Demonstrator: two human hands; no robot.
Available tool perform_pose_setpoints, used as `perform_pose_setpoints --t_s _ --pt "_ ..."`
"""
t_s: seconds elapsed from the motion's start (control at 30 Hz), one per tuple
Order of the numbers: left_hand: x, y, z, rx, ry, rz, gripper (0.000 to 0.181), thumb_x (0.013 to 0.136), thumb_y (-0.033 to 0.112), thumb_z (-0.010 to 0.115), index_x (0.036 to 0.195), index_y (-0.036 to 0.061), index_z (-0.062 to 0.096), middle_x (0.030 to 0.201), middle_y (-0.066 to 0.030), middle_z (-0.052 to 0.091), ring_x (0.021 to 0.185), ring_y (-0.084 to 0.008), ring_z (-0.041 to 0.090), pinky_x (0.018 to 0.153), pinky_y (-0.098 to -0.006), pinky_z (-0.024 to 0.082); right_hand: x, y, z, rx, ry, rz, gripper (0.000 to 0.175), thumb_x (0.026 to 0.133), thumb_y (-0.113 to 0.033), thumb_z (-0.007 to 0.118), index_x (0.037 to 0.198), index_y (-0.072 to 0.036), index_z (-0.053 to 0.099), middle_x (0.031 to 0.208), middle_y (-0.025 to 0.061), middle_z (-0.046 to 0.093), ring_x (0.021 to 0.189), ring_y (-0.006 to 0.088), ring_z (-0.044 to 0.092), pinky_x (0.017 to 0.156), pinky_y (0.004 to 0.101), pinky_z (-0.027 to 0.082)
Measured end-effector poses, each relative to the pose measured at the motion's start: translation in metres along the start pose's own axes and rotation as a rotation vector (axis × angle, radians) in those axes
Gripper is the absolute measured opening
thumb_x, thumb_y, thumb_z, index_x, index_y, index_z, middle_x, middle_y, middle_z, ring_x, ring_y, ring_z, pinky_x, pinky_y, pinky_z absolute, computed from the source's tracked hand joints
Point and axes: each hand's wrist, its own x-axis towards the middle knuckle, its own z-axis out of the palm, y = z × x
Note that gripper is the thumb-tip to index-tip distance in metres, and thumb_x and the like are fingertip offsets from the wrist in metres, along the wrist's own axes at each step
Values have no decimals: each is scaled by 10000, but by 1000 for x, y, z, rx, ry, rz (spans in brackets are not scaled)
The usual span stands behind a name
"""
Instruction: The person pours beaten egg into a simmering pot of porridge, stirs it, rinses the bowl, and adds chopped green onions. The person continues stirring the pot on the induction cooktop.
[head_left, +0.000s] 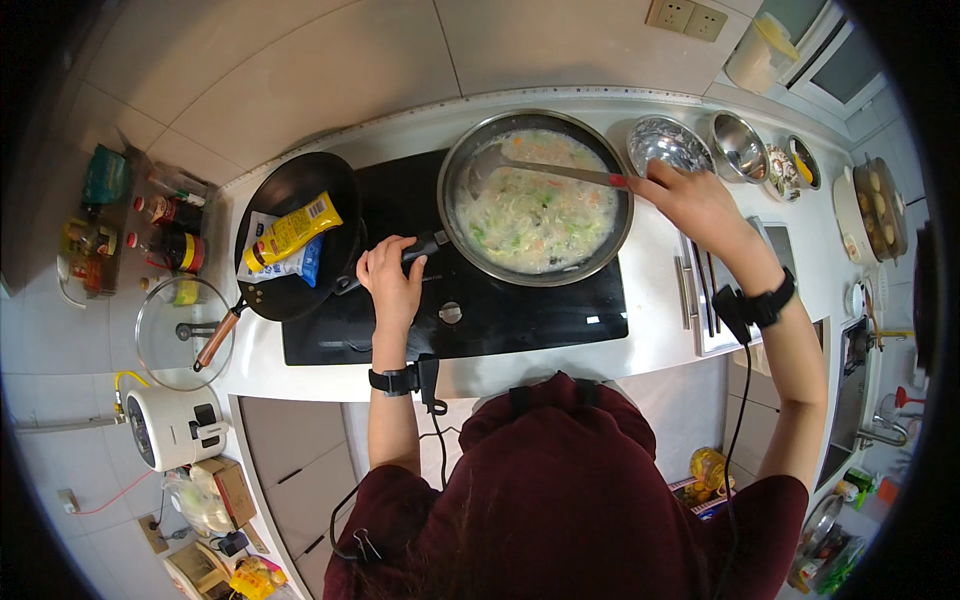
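A deep frying pan (448, 199) stands on the black cooktop (517, 319), filled with a pale, cloudy soup (544, 217) with green, orange and whitish shreds. My left hand (394, 277) is closed around the pan's black handle (429, 245), to the left of the pan. My right hand (690, 202) grips the end of a grey long-handled cooking utensil (562, 172) at the pan's right rim. The utensil reaches across the soup, its broad head partly under the surface at the upper left. Which kind of head it is, I cannot tell.
At left, a black wok (315, 187) holds a yellow packet (292, 231) and a blue-white packet (307, 262). A glass lid (169, 345) and an air fryer (176, 427) are farther left. Metal bowls (667, 142) line the back right. Chopsticks (709, 292) lie on a tray at right.
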Motion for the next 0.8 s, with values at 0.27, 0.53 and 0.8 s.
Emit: perform_pose_setpoints --t_s 0.27,0.53,0.8 --pt "1 2 -1 2 -6 -16 329 774 123 752 1082 96 640 1133 -78 613 1134 -266 539 1065 -429 261 50 11 44 -170 34 -37 313 835 -88 565 1140 -161 564 1033 82 588 770 267 681 591 356 555" --pt "0 2 -1 8 -6 -12 326 775 121 749 1082 100 640 1133 -75 612 1132 -266 539 1060 -425 267 1 37 40 -156 -131 258 310 862 -76 560 1160 -151 598 749 95 652 690 273 677 599 382 529" --pt "0 2 -1 0 -15 -17 319 782 123 744 1082 99 642 1136 -82 612 1135 -269 539 1068 -428 261 -37 21 -45 601 -766 652 192 932 -80 484 1082 -37 595 598 101 627 492 221 634 451 343 500"
